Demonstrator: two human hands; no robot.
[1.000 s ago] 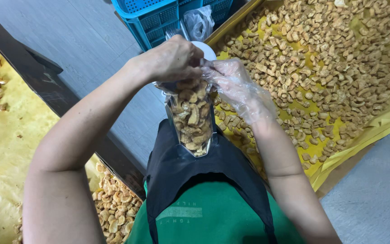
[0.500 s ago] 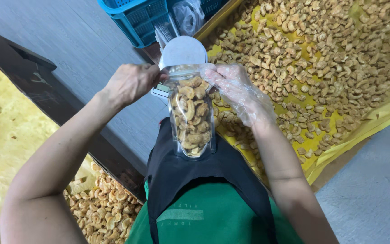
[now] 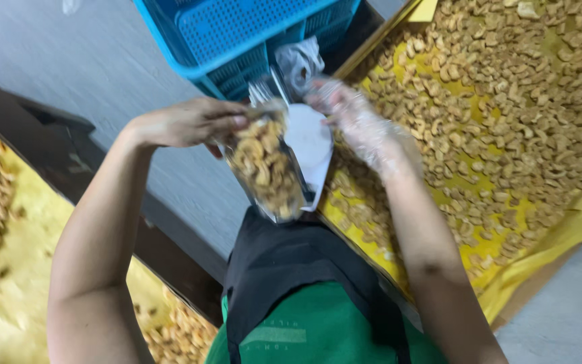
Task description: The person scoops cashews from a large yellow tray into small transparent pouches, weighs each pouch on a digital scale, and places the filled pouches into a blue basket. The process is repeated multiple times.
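Since half a second ago the clear jar of cashews has tipped from upright to a slant, its mouth now leaning up and to the left, toward the blue plastic crate, while its base points down toward the person's black apron. The left hand has come in closer and now pinches the jar at its upper rim, its grip closed on the jar's neck. The right hand, in a thin clear glove, sits just to the right of the mouth; motion blur hides whether its fingers are closed on anything. A white lid shows behind the jar, between it and the gloved hand. Loose cashews cover the yellow-lined tray on the right.
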